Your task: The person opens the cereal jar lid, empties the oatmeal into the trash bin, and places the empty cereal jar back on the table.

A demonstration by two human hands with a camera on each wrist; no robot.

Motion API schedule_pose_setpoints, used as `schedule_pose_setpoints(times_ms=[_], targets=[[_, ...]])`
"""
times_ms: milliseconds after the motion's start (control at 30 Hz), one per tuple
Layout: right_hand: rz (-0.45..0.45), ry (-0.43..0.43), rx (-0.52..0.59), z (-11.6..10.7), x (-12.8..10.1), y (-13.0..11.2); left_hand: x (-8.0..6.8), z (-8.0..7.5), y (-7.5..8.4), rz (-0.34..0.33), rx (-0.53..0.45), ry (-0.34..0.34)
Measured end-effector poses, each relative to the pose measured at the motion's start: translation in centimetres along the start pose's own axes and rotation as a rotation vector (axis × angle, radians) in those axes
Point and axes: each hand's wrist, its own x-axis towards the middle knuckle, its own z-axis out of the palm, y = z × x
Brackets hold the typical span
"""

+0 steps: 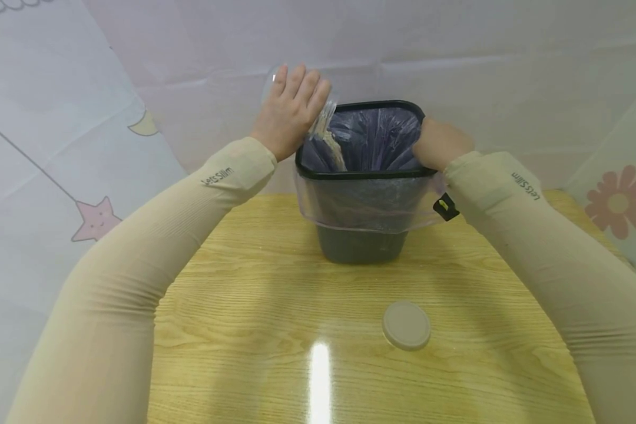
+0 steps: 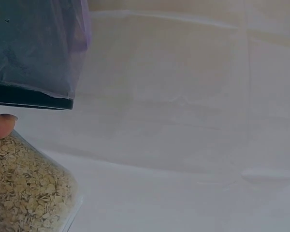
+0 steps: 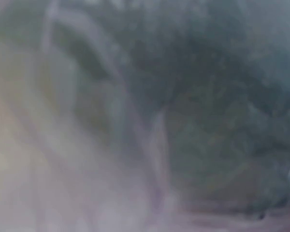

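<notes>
Oats [image 2: 19,193] sit in a clear jar [image 1: 323,121] that our left hand [image 1: 288,109] has clamped from above, fingers wrapped round the body, jar tipped mouth-down over the near-left corner of the bin [image 1: 363,176]. A thin stream of oats [image 1: 334,150] runs from the mouth into the bag [image 1: 371,138], so the tilt looks set to keep the pour narrow and inside the rim. Left wrist view agrees: one fingertip [image 2: 0,125] on the jar wall, oats packed against the plastic just below it, bin edge just above. Our right hand [image 1: 442,144] sits on the bin's right rim, across from the left. We judge it's there to steady the bin and pin the liner so it doesn't slip in under the pour. Fingers are hidden past the rim, so we can't tell whether they're curled on it or flat; right wrist view is only a blur of dark liner up close. Liner is folded out over the rim and hangs down the outside, which keeps the mouth open. A lid [image 1: 406,325] lies flat on the table [image 1: 244,330], well apart from both hands, nearer us than the bin and out of the pour path. A small black tag [image 1: 445,207] hangs just under our right wrist.
</notes>
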Motion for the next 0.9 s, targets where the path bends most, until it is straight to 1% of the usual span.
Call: schedule_pose_setpoints(times_ms=[433,800,900], targets=[[0.006,-0.005,-0.004,0.02,-0.06,-0.02,-0.01,0.06,-0.05,0.024,0.04,0.003],[0.002,0.003,-0.013,0.07,0.01,0.03,0.05,-0.03,0.01,0.035,0.081,0.039],[0.003,0.003,-0.013,0.08,0.01,0.02,0.05,-0.03,0.02,0.039,0.084,0.035]])
